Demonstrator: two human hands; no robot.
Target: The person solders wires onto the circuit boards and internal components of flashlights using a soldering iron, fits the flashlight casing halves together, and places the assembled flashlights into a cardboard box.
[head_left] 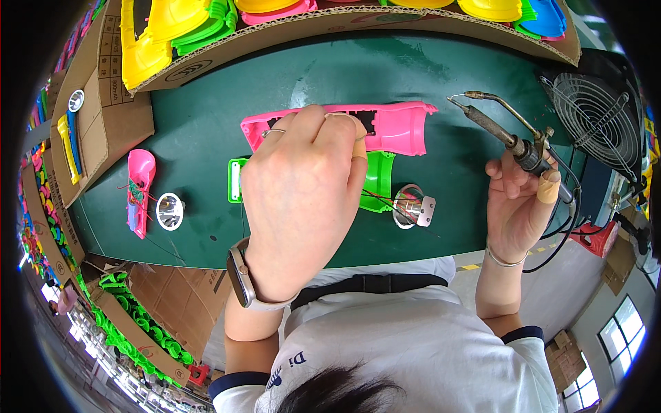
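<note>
My left hand (303, 193), with a watch on the wrist and a ring, lies over a green plastic shell (380, 180), and its fingertips close on the edge of a long pink plastic shell (403, 127) on the green table (206, 124). My right hand (520, 206) holds a soldering iron (496, 127) raised to the right, tip pointing left and clear of the parts. A silver reflector with a metal plate (413, 208) and thin red and black wires lies between the two hands, beside the green shell.
A second pink shell with wires (140, 189) and a loose silver reflector (169, 210) lie at the left. Cardboard boxes (330, 24) of yellow, green, pink and blue shells line the far edge. A black fan (595, 117) stands at the right.
</note>
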